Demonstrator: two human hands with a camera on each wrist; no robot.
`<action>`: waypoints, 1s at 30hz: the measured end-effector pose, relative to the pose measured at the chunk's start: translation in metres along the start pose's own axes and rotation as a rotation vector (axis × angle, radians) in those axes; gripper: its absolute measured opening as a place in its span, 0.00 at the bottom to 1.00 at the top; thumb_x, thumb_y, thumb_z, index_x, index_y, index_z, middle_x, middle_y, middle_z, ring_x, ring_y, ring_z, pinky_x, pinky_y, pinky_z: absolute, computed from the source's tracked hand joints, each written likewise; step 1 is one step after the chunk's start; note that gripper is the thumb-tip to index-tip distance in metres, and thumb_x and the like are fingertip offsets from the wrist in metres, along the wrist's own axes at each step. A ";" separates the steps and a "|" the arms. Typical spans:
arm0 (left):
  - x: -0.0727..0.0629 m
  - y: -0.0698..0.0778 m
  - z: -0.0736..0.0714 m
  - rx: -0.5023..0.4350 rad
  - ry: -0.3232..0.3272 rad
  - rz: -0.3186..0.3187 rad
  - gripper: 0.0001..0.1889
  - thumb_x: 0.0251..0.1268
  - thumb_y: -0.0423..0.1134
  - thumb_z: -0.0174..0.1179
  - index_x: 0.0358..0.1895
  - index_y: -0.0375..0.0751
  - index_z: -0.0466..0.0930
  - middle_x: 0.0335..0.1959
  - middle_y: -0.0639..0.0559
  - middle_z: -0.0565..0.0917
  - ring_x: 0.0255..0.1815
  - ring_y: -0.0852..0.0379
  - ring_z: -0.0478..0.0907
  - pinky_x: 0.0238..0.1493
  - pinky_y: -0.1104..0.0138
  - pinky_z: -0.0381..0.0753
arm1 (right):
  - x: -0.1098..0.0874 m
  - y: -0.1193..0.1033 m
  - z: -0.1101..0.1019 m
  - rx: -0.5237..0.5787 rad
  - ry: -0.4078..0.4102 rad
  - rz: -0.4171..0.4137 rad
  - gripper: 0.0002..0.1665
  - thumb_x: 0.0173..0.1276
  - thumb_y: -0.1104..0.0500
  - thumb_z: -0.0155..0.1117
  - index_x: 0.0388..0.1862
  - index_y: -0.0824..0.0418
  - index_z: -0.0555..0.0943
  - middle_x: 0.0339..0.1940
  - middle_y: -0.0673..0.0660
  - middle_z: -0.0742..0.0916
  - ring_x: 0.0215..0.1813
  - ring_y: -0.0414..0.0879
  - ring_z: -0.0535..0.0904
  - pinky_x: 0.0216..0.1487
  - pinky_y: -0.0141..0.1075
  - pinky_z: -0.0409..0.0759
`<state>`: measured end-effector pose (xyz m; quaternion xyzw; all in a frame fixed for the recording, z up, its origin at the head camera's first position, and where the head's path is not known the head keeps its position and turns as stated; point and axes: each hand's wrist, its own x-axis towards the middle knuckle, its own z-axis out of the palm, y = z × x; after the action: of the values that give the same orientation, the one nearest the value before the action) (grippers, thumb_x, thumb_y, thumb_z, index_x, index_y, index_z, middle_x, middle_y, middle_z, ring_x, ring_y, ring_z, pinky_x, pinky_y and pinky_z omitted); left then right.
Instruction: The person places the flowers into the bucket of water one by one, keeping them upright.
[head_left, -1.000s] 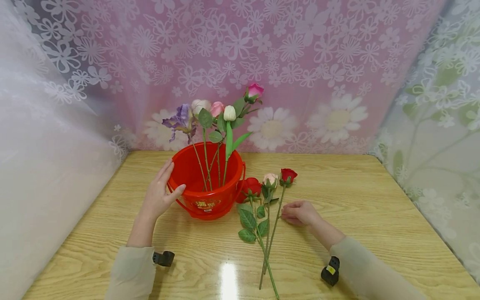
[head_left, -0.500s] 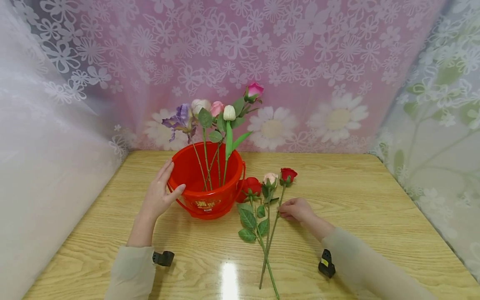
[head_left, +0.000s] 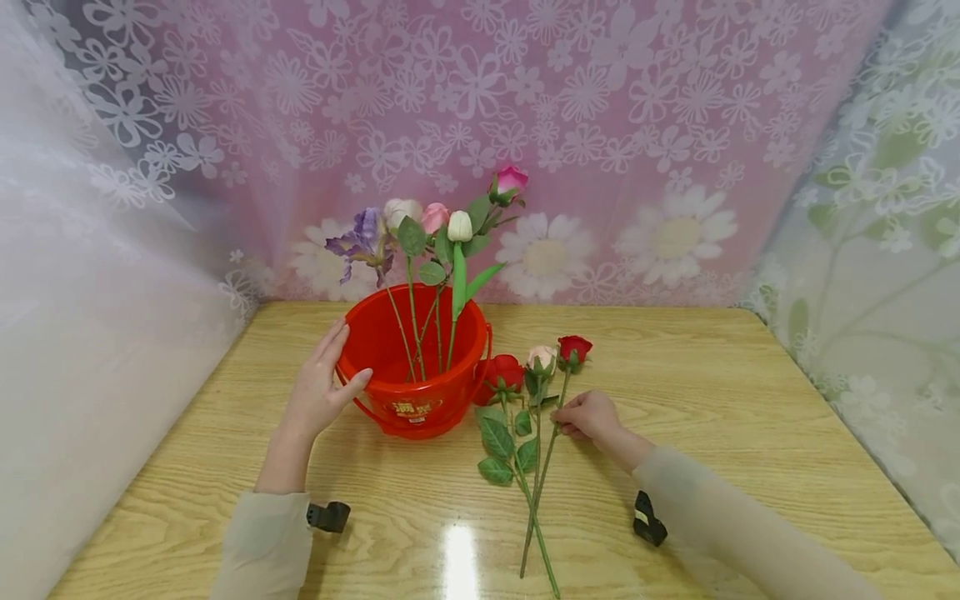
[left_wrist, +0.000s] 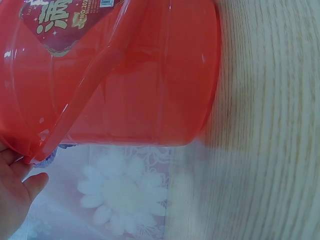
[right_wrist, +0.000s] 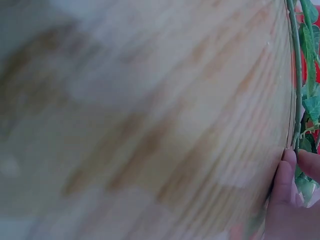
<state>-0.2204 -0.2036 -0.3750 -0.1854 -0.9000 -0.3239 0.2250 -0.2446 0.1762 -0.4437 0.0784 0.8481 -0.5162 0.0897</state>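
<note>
A red plastic bucket (head_left: pixel 416 408) stands on the table, with several flowers upright in it, among them a purple iris (head_left: pixel 362 237) and a white tulip (head_left: pixel 460 227). Against the bucket's left rim rests my left hand (head_left: pixel 318 392), fingers straight and thumb spread; the left wrist view has that hand (left_wrist: pixel 15 192) at the rim by the handle. My right hand (head_left: pixel 594 419) pinches the stem of a red rose (head_left: pixel 574 352) between thumb and fingers, seen in the right wrist view as a green stem (right_wrist: pixel 298 75) at the fingertips. Beside it lie a pale pink rose (head_left: pixel 542 358) and another red rose (head_left: pixel 504 372).
The lying stems cross near the table's front. Green leaves (head_left: pixel 496 437) spread left of them. A wood-grain table (head_left: pixel 712 375) carries everything, backed by a flowered curtain (head_left: pixel 585 100). The bucket's handle (head_left: pixel 487 367) hangs at its right side.
My right hand has moved left to the red rose's stem and now pinches it; the bloom has shifted slightly left. The left hand stays at the bucket.
</note>
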 end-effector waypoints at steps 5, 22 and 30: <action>0.000 -0.001 0.002 -0.005 0.001 -0.003 0.38 0.57 0.52 0.54 0.64 0.28 0.57 0.66 0.41 0.56 0.65 0.43 0.53 0.57 0.45 0.59 | 0.000 0.000 0.000 -0.010 0.001 0.009 0.07 0.52 0.66 0.65 0.24 0.72 0.79 0.13 0.56 0.81 0.15 0.40 0.76 0.17 0.30 0.75; -0.001 -0.001 0.002 -0.006 -0.004 0.003 0.38 0.57 0.53 0.53 0.64 0.28 0.56 0.66 0.41 0.56 0.65 0.43 0.53 0.57 0.46 0.58 | -0.005 -0.004 -0.004 0.101 -0.022 0.034 0.09 0.57 0.68 0.59 0.31 0.76 0.78 0.17 0.55 0.82 0.20 0.41 0.78 0.23 0.31 0.78; -0.001 -0.002 0.001 -0.013 0.001 0.000 0.38 0.57 0.52 0.54 0.64 0.29 0.56 0.66 0.41 0.55 0.65 0.43 0.53 0.57 0.46 0.58 | -0.009 -0.012 -0.013 0.119 0.000 -0.033 0.11 0.59 0.69 0.57 0.35 0.79 0.76 0.20 0.56 0.82 0.22 0.42 0.78 0.27 0.35 0.80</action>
<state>-0.2210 -0.2040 -0.3771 -0.1867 -0.8978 -0.3299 0.2244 -0.2400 0.1824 -0.4254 0.0697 0.8170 -0.5673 0.0762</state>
